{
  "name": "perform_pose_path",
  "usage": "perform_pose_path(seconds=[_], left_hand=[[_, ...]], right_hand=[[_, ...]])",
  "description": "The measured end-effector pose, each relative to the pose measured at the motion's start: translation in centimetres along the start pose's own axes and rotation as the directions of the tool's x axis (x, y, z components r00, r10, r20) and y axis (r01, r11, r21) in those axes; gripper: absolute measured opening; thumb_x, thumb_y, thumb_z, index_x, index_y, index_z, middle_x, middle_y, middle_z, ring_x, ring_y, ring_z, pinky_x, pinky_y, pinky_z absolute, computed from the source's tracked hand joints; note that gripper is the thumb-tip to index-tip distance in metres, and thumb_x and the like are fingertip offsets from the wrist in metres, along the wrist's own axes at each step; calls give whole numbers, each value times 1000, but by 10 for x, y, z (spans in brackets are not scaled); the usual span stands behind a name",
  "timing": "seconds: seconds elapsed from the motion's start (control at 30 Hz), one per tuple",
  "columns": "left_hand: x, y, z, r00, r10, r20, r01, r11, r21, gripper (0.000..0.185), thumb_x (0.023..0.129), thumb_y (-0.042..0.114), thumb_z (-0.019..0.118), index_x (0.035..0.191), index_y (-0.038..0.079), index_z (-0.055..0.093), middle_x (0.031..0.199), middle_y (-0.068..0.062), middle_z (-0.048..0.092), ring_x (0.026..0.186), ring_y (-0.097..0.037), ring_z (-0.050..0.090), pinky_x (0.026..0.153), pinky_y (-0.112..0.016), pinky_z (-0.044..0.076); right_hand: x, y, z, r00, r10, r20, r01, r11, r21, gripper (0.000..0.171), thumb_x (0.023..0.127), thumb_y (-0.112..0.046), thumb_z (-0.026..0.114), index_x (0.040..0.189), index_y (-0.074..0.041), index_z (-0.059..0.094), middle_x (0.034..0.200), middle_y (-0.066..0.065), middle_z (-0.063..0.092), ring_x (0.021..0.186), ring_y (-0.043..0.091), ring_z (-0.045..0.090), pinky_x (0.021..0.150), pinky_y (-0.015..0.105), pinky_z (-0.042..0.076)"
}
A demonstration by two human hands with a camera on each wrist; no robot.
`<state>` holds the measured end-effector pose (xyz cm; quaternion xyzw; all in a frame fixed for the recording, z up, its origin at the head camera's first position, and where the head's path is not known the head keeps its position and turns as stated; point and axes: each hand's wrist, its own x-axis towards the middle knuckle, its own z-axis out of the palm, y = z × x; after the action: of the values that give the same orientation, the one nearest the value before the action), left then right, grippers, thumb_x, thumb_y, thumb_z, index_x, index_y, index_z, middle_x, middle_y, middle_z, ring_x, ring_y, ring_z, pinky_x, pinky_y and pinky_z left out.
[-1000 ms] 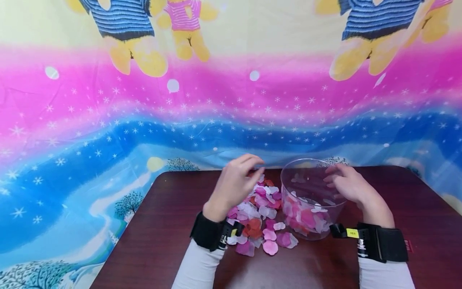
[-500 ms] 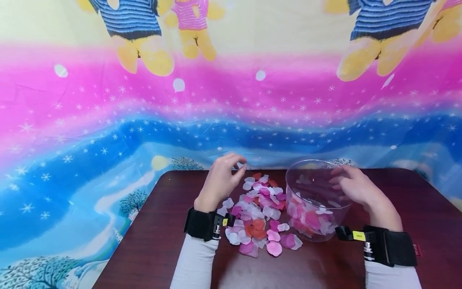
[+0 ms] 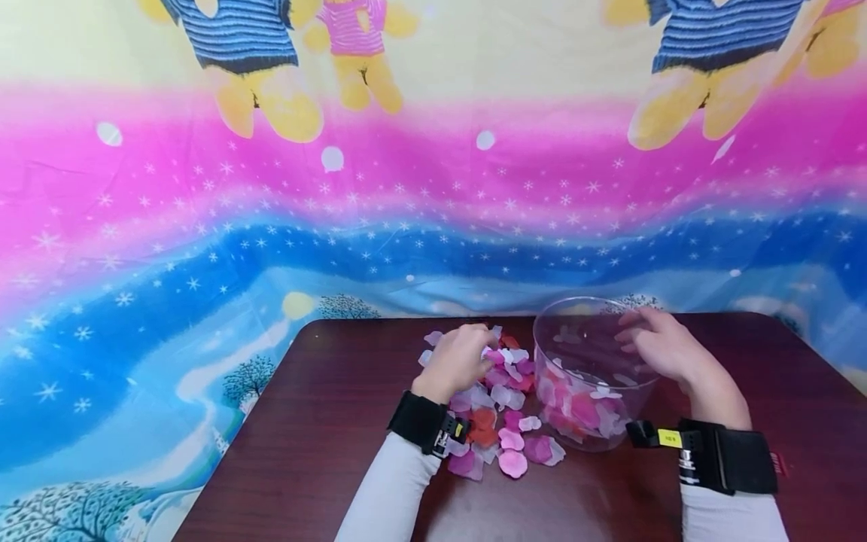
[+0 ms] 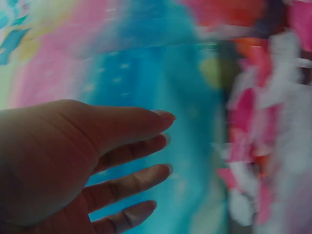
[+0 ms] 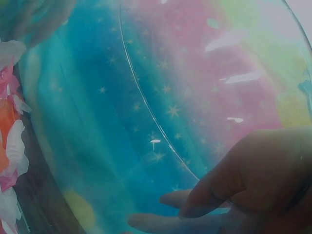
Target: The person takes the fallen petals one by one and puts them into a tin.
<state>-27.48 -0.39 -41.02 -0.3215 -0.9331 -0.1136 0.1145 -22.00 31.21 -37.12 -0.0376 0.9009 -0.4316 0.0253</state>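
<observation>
My left hand [image 3: 459, 361] hovers low over a loose heap of artificial petals [image 3: 504, 395] in pink, white and red, hiding part of it. In the left wrist view, thumb and fingers [image 4: 131, 178] of the left hand [image 4: 92, 161] are spread apart with nothing between them; the petals [image 4: 248, 122] lie blurred at the right. A clear round plastic tub [image 3: 589, 380] stands right of the heap, holding more petals. At the tub's right side, my right hand [image 3: 660, 346] grips the rim. The right wrist view has the thumb [image 5: 214, 192] meeting the rim line [image 5: 141, 97].
The dark wooden table [image 3: 318, 429] carries everything. A printed cloth [image 3: 433, 173] with snowflakes and bears hangs right behind its far edge. Single petals [image 3: 512, 464] lie near the front of the heap. Black straps with small cameras sit on both wrists.
My left hand first drew left, away from the tub, then came back rightward and down onto the petal heap. The right hand stays at the tub's rim. The head view shifted slightly.
</observation>
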Motion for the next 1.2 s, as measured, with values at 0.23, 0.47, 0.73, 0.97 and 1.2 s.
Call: perform_pose_path(seconds=[0.23, 0.47, 0.73, 0.97, 1.2], left_hand=[[1, 0, 23, 998, 20, 57, -26, 994, 109, 15, 89, 21, 77, 103, 20, 81, 108, 4, 74, 98, -21, 63, 77, -35, 54], [1, 1, 32, 998, 46, 47, -52, 990, 134, 11, 87, 17, 78, 97, 21, 81, 109, 5, 75, 103, -21, 65, 84, -37, 52], [5, 2, 40, 999, 30, 29, -33, 992, 120, 9, 86, 11, 77, 91, 18, 80, 91, 3, 76, 92, -17, 69, 82, -40, 52], [6, -1, 27, 1000, 18, -16, -19, 997, -74, 15, 90, 0, 72, 98, 10, 81, 97, -1, 76, 91, -13, 68, 81, -25, 54], [4, -7, 7, 995, 50, -89, -67, 978, -197, 18, 91, -6, 68, 94, 8, 79, 94, -2, 75, 90, -12, 66, 80, -22, 54]], right_hand=[[1, -3, -1, 1000, 5, 4, -5, 1000, 8, 42, 106, -7, 30, 141, 16, 35, 134, 42, 52, 122, 55, 55, 80, 47, 59], [0, -4, -1, 1000, 14, 4, -14, 1000, 2, 42, 107, -7, 29, 142, 16, 34, 135, 41, 52, 123, 55, 54, 81, 48, 59], [-1, -3, -1, 1000, 12, 3, -12, 1000, 3, 42, 106, -7, 29, 141, 15, 36, 134, 41, 52, 122, 55, 55, 81, 49, 59], [-1, -2, -1, 1000, 12, 1, -12, 1000, -3, 41, 106, -7, 29, 140, 16, 36, 133, 41, 53, 120, 54, 56, 79, 48, 59], [-2, -2, 0, 1000, 13, 4, -13, 1000, -13, 42, 106, -9, 31, 141, 15, 36, 134, 41, 54, 121, 54, 56, 81, 49, 59]])
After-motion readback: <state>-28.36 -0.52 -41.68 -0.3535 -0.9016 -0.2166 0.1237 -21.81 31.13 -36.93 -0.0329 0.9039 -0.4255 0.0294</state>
